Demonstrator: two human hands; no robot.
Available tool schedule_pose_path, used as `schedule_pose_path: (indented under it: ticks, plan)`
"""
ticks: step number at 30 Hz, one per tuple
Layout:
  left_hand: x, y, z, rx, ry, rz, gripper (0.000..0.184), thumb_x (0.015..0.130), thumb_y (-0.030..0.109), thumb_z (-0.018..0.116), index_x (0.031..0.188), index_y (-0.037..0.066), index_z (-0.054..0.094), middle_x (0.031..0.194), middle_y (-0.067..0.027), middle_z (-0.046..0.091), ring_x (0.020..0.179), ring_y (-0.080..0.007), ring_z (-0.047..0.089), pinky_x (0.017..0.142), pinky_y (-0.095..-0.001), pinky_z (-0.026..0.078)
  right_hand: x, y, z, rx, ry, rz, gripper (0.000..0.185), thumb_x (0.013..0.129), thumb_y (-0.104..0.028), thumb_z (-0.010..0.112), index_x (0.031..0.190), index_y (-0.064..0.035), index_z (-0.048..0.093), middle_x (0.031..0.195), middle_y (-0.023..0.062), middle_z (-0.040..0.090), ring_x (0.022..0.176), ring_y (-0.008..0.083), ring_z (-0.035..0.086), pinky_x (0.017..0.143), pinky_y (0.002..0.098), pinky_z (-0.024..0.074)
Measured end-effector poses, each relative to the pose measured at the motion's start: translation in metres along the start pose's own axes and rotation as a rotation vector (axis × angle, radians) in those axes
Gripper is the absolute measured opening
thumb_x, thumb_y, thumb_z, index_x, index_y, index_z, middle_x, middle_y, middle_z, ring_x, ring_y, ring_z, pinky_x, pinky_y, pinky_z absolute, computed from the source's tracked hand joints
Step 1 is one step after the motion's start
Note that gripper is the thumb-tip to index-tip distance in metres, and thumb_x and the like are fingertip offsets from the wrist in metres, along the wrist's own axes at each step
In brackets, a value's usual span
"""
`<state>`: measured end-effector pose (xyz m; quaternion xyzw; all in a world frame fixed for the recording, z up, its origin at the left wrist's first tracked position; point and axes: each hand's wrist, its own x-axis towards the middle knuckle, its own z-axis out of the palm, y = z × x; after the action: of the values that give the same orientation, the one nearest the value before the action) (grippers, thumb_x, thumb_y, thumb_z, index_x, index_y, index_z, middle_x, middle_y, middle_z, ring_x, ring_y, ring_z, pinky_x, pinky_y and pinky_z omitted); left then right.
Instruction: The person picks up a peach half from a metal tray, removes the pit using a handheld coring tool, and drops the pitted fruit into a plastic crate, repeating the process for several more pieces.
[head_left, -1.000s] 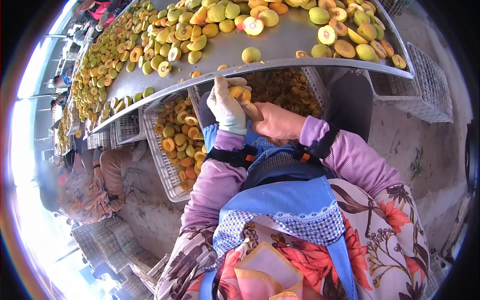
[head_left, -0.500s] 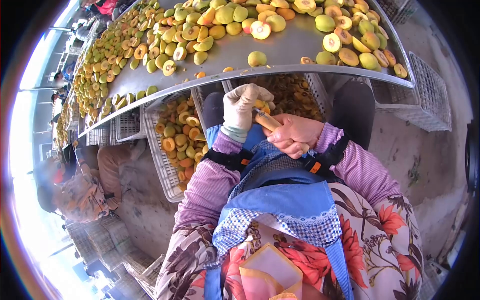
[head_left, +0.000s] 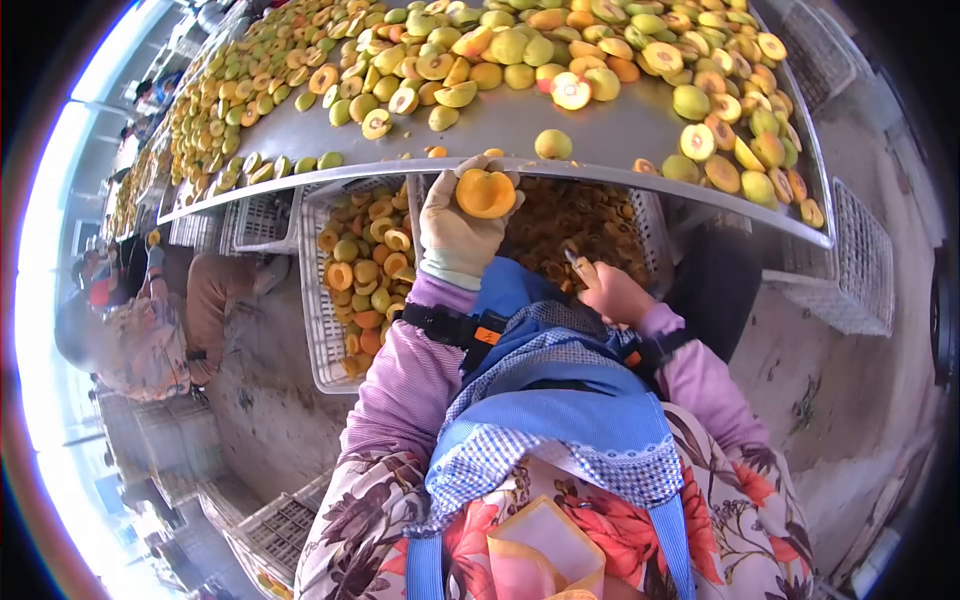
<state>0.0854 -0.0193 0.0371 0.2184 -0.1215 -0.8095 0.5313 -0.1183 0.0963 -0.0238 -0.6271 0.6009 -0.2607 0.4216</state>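
My left hand (head_left: 462, 225), in a pale glove, holds a halved orange fruit (head_left: 486, 194) with its hollow cut face up, just below the table's metal edge. Lower and to the right, my bare right hand (head_left: 617, 295) is closed round the wooden handle of a small tool (head_left: 580, 268) with a metal tip. Beneath the hands lies a crate of darker, brownish-orange pieces (head_left: 560, 225). To the left, a white crate (head_left: 312, 300) holds yellow and orange fruit halves.
A metal table (head_left: 490, 140) heaped with halved fruit spans the top. Stacked crates (head_left: 860, 260) stand at the right, more at the lower left (head_left: 280, 530). A seated person (head_left: 140, 345) is at the left, with others farther back.
My hands have moved apart. The left now shows the fruit half's hollow side, and the right has drawn the tool down and to the right. The view has shifted slightly.
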Motion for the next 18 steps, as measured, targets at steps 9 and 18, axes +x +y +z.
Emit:
schedule_pose_path:
  ticks: [9, 18]
  plan:
    - [-0.101, 0.171, -0.145, 0.309, 0.509, 0.543, 0.028, 0.091, 0.023, 0.054, 0.109, 0.001, 0.057, 0.105, -0.0122, 0.060, 0.096, -0.0244, 0.060, 0.080, -0.0384, 0.053, -0.003, 0.017, -0.004, 0.693, 0.140, 0.544, 0.017, 0.088, -0.019, 0.057, 0.100, -0.0105, 0.048, 0.059, -0.0024, 0.041, 0.039, 0.0068, 0.039, 0.034, 0.0231, 0.0327]
    - [-0.175, 0.154, -0.312, 0.809, 1.205, 0.404, 0.022, 0.086, 0.019, 0.066, 0.101, 0.004, 0.060, 0.089, -0.0042, 0.062, 0.080, -0.0118, 0.055, 0.070, -0.0272, 0.047, 0.016, 0.027, 0.020, 0.237, -0.037, 0.553, 0.021, 0.086, -0.016, 0.055, 0.102, -0.0039, 0.050, 0.065, 0.0019, 0.049, 0.040, 0.0098, 0.043, 0.035, 0.0253, 0.0359]
